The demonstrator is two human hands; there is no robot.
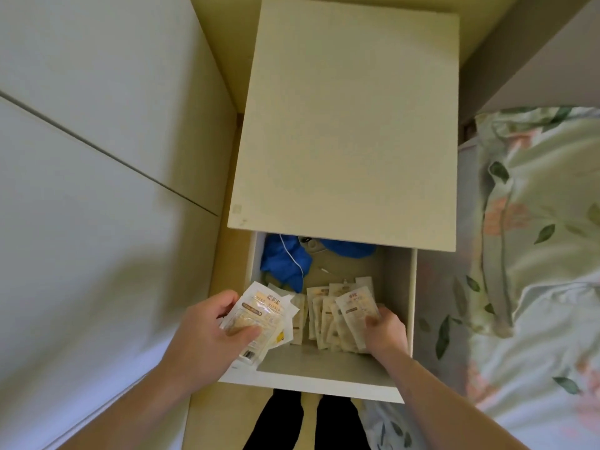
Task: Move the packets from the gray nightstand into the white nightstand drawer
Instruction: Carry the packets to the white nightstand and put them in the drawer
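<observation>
**Packets being laid into the open white drawer**

White nightstand [344, 125]: seen from above, its top bare. The drawer [324, 384] is pulled out from under the front edge of that top, towards the person.

Blue cloth [285, 261]: bunched at the drawer's back left, partly tucked under the nightstand top, with a thin white cord lying across it.

Packets in the drawer [324, 316]: an overlapping row laid on the drawer floor, in front of the cloth and towards the drawer's right half.

Left hand [211, 329]: held over the drawer's left front corner, thumb and fingers clamped on a small stack of packets [259, 319] not yet set down.

Right hand [386, 329]: inside the drawer at its right wall, fingers curled on the rightmost packet [355, 311] of the row, which is tilted up.

Step judged: placement, well advanced. Next called for: release of the right-hand packet flat onto the row, then the left stack lowered onto the bare drawer floor at the front left. The gray nightstand is out of view, so any remainder cannot be told.
</observation>
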